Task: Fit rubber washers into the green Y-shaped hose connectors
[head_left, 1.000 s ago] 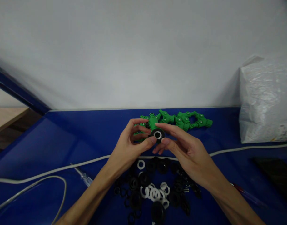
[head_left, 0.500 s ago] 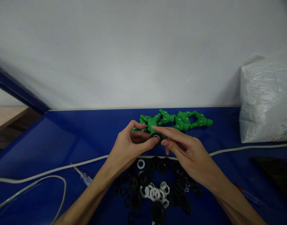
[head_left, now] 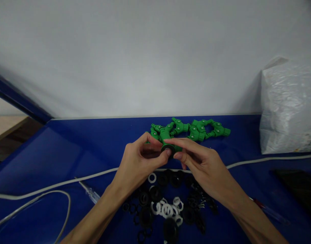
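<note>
Head view: green fitting was held by left hand, right hand, both half-curled; black ring could be dislodged by uneven thumb pressure.

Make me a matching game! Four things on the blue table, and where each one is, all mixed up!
1. Green fitting
2. White rings
3. Wrapped package
4. Clear-handled tool

A. Among black parts
B. Beside the left forearm
C. Between the left hand and right hand
D. Far right, by the wall

Pairs: 1-C, 2-A, 3-D, 4-B
</note>
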